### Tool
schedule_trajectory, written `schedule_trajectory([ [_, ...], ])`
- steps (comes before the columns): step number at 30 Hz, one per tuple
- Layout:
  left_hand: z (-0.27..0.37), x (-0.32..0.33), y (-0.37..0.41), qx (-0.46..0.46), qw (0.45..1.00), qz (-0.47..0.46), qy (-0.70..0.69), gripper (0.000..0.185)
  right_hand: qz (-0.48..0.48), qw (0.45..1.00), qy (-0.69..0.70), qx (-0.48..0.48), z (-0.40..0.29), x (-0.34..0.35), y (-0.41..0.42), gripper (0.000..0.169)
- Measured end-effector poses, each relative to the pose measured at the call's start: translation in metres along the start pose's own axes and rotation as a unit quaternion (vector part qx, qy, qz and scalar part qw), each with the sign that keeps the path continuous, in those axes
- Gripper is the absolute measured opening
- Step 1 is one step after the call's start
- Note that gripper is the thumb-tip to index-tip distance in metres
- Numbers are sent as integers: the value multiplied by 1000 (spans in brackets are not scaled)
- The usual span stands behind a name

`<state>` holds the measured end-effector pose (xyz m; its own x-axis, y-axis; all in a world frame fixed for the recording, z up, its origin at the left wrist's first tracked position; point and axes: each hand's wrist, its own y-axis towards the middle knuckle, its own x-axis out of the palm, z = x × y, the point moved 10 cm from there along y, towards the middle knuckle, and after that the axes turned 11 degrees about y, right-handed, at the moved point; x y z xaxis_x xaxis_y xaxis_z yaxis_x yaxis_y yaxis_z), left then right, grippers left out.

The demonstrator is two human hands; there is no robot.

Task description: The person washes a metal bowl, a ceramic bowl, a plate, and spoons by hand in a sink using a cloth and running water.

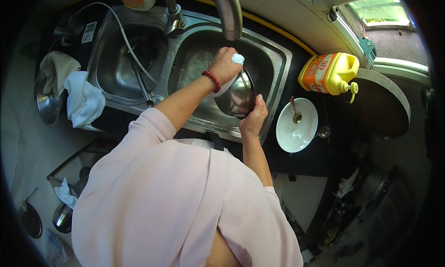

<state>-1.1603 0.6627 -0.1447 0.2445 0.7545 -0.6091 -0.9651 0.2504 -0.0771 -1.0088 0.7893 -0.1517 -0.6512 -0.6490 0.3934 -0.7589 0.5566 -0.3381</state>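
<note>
My left hand (224, 64), below which a red bead bracelet (212, 80) circles the wrist, grips a white cloth (238, 59) against a shiny stainless steel bowl (242, 98). With my right hand (253, 118) I hold the bowl's lower right side, thumb pointing up. The bowl is tilted over the right basin (259, 58) of a steel double sink. Part of the bowl is hidden behind the cloth and my left forearm. Water and foam (198, 70) show in that basin, left of my left hand.
A curved faucet (231, 20) overhangs the right basin. The left basin (121, 72) holds a hose and metal tube. Right of the sink are a white bowl (295, 138) with a spoon and a yellow pump bottle (330, 72). Cloths (83, 98) hang at the left counter edge.
</note>
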Motion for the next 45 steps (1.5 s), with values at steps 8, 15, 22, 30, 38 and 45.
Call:
schedule_trajectory([
  [8, 79, 12, -59, 158, 977, 21, 139, 30, -17, 999, 15, 30, -3, 4, 9, 33],
  [15, 30, 4, -22, 16, 995, -60, 78, 56, 5, 1000, -5, 11, -8, 14, -1, 32],
  [22, 30, -1, -26, -37, 998, -58, -4, 71, -40, 998, -43, -1, -14, 12, 9, 29],
  [30, 48, -4, -34, 37, 988, -59, 140, 69, -16, 999, -16, 50, -2, 16, 8, 33],
  [38, 43, 6, -29, 12, 993, -82, 88, 53, -50, 997, -40, 52, -10, 21, 17, 36],
  [45, 64, 3, -30, 38, 979, -102, 174, 63, -49, 997, -38, 40, -5, 18, 18, 37],
])
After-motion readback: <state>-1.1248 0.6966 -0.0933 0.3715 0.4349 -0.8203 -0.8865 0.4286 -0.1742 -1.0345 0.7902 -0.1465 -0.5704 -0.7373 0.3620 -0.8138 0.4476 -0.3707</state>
